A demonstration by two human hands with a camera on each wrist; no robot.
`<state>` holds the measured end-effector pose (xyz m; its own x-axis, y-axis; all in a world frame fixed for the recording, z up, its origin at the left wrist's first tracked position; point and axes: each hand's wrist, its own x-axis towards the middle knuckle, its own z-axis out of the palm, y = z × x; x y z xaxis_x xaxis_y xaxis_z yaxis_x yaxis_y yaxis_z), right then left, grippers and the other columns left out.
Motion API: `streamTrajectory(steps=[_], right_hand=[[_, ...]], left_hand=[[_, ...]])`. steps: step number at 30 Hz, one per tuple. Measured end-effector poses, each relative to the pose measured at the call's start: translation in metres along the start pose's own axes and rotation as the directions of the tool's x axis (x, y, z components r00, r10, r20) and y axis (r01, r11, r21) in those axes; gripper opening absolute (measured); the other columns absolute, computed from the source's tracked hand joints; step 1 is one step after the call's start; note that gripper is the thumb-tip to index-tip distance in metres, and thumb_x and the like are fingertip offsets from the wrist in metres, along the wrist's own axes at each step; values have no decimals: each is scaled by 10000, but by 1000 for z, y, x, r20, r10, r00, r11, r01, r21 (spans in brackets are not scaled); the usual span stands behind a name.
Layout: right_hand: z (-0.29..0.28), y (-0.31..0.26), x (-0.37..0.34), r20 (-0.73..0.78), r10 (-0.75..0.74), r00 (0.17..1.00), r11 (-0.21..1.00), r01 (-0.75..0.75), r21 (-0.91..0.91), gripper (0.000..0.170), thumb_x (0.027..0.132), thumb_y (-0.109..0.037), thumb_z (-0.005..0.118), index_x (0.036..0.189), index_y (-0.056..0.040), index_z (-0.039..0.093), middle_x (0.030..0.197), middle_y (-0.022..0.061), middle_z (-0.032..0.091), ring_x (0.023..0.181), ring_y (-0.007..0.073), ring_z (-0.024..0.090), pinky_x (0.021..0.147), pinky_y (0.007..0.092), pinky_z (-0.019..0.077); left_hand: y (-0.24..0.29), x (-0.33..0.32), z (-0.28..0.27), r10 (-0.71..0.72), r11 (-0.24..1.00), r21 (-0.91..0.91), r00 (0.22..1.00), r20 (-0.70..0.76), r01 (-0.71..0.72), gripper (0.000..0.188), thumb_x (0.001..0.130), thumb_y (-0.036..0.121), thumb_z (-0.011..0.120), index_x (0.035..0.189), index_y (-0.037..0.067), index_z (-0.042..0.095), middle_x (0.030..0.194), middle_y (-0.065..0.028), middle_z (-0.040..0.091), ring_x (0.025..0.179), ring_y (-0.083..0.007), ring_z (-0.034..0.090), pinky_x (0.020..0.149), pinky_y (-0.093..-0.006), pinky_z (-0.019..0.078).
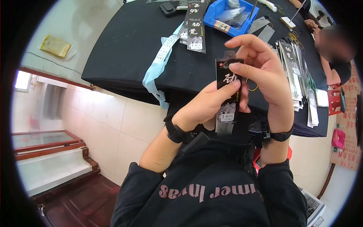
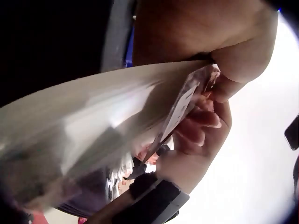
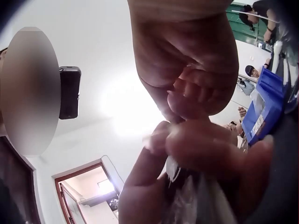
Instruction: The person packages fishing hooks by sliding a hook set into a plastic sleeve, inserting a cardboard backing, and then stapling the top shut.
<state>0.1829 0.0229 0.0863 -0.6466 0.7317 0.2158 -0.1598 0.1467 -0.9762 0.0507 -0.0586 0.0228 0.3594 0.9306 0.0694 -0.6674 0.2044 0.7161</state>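
Observation:
A slim black packaging bag (image 1: 229,77) with white characters and a hang tab at its top stands in front of the chest. Its lower clear part shows a crumpled plastic piece and a small white label. My left hand (image 1: 206,104) grips the bag from the side, thumb across its front. At the upper right edge, my right hand (image 1: 266,72) pinches the bag with the thumb on the printed face, index finger raised above. In the left wrist view the bag (image 2: 93,116) looms large and blurred. Both hands meet around the bag in the right wrist view.
On the black-covered table (image 1: 124,49) lie a pale blue label strip (image 1: 157,70), similar black bags (image 1: 195,28), and a blue bin (image 1: 223,26) holding clear plastic bags. A stack of bags (image 1: 291,68) lies at the right. Another person's arm (image 1: 328,70) is at the far right.

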Motion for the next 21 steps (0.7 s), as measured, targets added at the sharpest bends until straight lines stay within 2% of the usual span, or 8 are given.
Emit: streamTrajectory(steps=[2,3,4,6,7,10,13,21], right_hand=[[1,4,2,14,7,1000,998,-6,-60,397,818,5,657,1203,-59,581,762,-17,581,507,26,547,428,152,418],[0,2,1,31,54,998,997,-53,-57,424,837,-28,655,1250,-60,565,815,4,610,622,52,596,558,173,484],[1,5,0,26,54,998,997,-53,-53,424,837,-28,655,1250,-60,565,815,4,610,622,52,596,558,173,484],[5,13,1,-101,-13,995,999,17,33,400,852,-58,658,1241,-47,567,886,24,627,796,79,607,739,210,490],[1,8,-6,-133,15,991,998,-23,-54,375,870,-78,650,1232,-24,566,945,34,623,911,95,574,849,239,447],[-3,17,-28,-234,8,972,997,-27,-78,308,883,-72,631,1178,1,578,959,27,611,894,75,559,810,223,443],[9,21,-56,-251,240,938,970,-242,23,197,894,-54,601,1081,9,594,910,6,592,847,63,553,773,214,447],[31,37,-72,-129,371,920,903,-325,281,213,919,-110,602,1106,-9,583,948,34,630,839,67,593,714,200,462]], left_hand=[[-1,-1,4,-24,1000,-16,998,-65,23,284,1018,318,412,969,45,473,794,-87,571,783,-196,610,769,-369,534],[-1,-2,0,27,999,36,999,-47,-25,289,1020,330,401,976,53,469,789,-82,562,770,-191,604,754,-369,534],[-1,-3,-3,78,993,88,997,-27,-75,294,1022,342,389,983,61,465,783,-77,552,758,-187,599,738,-369,533],[4,-3,-1,249,967,100,955,-158,-235,261,1032,346,349,965,115,449,688,5,405,650,-126,498,700,-335,495],[7,-3,-4,364,931,43,905,-222,-363,242,1033,338,348,953,131,444,681,19,367,639,-111,451,698,-321,462],[23,-7,-14,601,737,-41,681,-418,-675,188,1028,309,356,935,168,438,675,42,287,631,-83,336,698,-297,373],[35,-13,-14,712,620,74,520,-473,-781,149,1017,275,375,923,179,438,682,41,281,632,-78,317,693,-277,360],[39,-20,1,785,540,95,459,-416,-837,146,1004,275,425,887,190,445,660,49,260,615,-68,312,680,-262,368]])
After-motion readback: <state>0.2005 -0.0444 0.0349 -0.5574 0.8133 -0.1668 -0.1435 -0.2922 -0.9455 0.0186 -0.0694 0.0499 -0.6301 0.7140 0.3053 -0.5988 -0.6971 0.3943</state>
